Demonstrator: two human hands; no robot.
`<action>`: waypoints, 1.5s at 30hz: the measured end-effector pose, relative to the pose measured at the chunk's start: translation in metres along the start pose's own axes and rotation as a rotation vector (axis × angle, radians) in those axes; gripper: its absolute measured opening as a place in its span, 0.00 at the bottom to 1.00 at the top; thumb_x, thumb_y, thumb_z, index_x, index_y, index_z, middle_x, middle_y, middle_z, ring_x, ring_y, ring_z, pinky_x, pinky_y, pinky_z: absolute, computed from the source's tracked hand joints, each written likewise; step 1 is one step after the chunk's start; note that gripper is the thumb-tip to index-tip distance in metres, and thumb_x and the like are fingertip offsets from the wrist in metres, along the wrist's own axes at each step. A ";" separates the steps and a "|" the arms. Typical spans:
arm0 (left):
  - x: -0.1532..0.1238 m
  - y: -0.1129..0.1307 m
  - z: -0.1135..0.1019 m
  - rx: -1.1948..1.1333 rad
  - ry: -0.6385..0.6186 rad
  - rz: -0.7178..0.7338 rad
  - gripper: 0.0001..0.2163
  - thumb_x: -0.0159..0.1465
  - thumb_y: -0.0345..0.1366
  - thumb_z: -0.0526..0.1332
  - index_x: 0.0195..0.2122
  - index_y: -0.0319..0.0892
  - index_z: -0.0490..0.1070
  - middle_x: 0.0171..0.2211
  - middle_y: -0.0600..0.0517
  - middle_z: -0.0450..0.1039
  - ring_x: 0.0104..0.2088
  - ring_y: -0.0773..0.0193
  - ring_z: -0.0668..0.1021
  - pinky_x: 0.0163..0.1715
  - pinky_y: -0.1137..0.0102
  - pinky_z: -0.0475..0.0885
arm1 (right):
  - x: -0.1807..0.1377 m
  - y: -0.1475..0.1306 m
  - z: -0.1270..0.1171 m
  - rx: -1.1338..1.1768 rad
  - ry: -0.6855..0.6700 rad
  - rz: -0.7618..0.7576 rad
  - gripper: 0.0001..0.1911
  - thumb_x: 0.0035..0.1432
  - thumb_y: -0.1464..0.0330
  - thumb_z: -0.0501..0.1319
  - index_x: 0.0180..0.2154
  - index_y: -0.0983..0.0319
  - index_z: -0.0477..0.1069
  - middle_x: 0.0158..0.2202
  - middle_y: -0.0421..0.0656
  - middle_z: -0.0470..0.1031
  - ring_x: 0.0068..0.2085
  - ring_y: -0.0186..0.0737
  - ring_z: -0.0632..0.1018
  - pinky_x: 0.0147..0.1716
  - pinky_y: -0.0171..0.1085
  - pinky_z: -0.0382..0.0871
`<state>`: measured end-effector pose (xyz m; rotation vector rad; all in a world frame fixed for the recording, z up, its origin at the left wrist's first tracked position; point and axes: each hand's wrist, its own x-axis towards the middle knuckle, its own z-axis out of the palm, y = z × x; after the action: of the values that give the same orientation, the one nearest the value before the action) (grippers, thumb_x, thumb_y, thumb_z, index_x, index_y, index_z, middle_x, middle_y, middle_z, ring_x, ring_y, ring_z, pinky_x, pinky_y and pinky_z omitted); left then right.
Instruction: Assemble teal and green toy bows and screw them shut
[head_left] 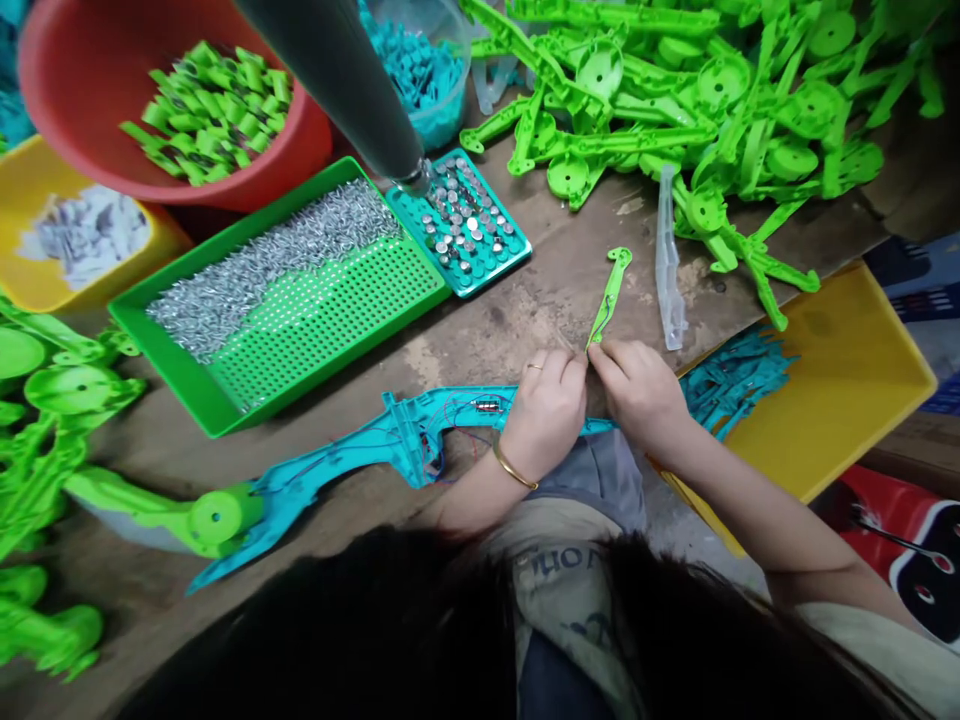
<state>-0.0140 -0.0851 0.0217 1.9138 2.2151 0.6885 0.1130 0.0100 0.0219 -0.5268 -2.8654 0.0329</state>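
Note:
My left hand point(546, 405) and my right hand point(641, 390) meet just above my lap, both pinched on the lower end of a slim green plastic strip point(609, 296) that points away from me. Under my left wrist lies a long teal toy shell point(390, 450) with thin wires and a small metal part inside, joined to a green piece point(187, 515) at its left end. A gold bangle is on my left wrist and a ring on one finger.
A green perforated tray point(300, 330) holds a heap of small screws. A teal tray point(469, 222) carries button cells. A red basin point(97, 80) holds green bits. Green toy parts point(675, 100) are piled at the back right. A yellow bin point(840, 380) holds teal pieces. A clear plastic piece point(667, 260) lies nearby.

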 end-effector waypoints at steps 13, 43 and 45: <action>0.001 -0.003 0.002 -0.141 0.038 -0.069 0.09 0.68 0.30 0.52 0.43 0.37 0.71 0.39 0.45 0.75 0.42 0.56 0.74 0.44 0.62 0.71 | 0.000 0.021 0.011 0.425 0.134 0.175 0.09 0.64 0.67 0.56 0.41 0.59 0.75 0.38 0.44 0.77 0.41 0.41 0.76 0.39 0.41 0.66; -0.024 -0.007 -0.005 0.030 0.224 0.081 0.05 0.65 0.30 0.59 0.39 0.37 0.72 0.37 0.44 0.74 0.40 0.57 0.74 0.43 0.62 0.72 | 0.021 0.030 0.006 0.569 -0.124 0.041 0.06 0.62 0.66 0.60 0.37 0.60 0.74 0.37 0.43 0.73 0.39 0.39 0.74 0.38 0.39 0.61; -0.022 -0.006 -0.007 0.055 0.180 0.096 0.05 0.65 0.31 0.58 0.38 0.36 0.72 0.38 0.43 0.74 0.40 0.56 0.74 0.43 0.62 0.72 | 0.021 0.029 0.005 0.543 -0.130 0.048 0.06 0.62 0.66 0.60 0.36 0.61 0.74 0.36 0.43 0.73 0.39 0.40 0.74 0.38 0.39 0.60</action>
<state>-0.0178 -0.1084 0.0214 2.0729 2.2797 0.8547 0.1027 0.0451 0.0195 -0.4877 -2.7844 0.8506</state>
